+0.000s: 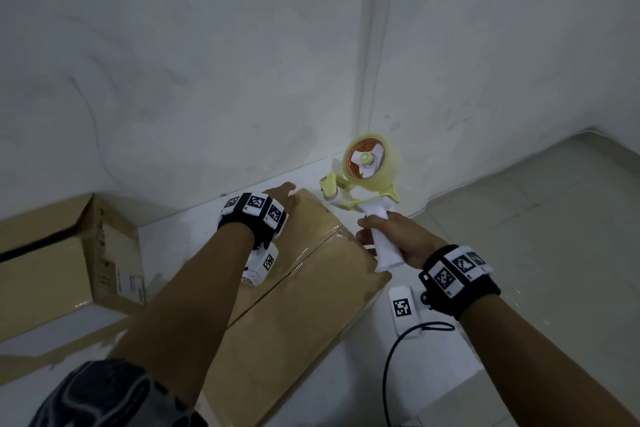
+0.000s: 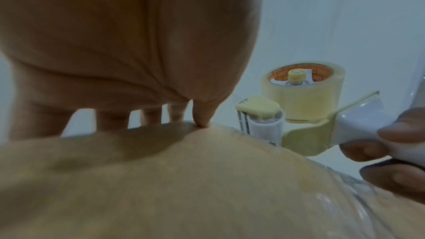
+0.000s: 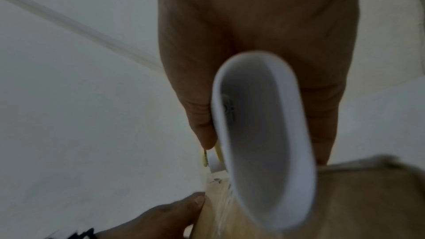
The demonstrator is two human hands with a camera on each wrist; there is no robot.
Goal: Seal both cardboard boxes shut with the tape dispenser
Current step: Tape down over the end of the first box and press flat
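Head view: the near box (image 1: 298, 302) lay on the white floor (image 1: 433, 374), long axis running from bottom-centre up toward the wall (image 1: 207, 62), flaps down, w/ clear tape (image 1: 311, 250) glinting along the centre seam. A second box (image 1: 65, 263) sat well apart at left, top flaps not fully down, a dark gap showing at its seam. Left hand (image 1: 282, 199) lay flat on the near box's far end, fingers straight and reaching over the edge. Right hand (image 1: 391, 239) was wrapped around the white handle of the tape dispenser (image 1: 363, 180), which was held just past the box's far right corner; handle pointed back toward the person, roll uppermost, yellow front guard toward the left hand.

Left wrist view only: thumb tip touched the cardboard edge, other fingers spread past it; dispenser's roller (image 2: 264, 130) sat at the box edge, roll axis approx. upright in this frame.

Right wrist view only: hollow open butt of the handle (image 3: 262, 134) faced the lens, palm behind it; wrinkled tape ran down the box's end face beside the left thumb (image 3: 184, 206).
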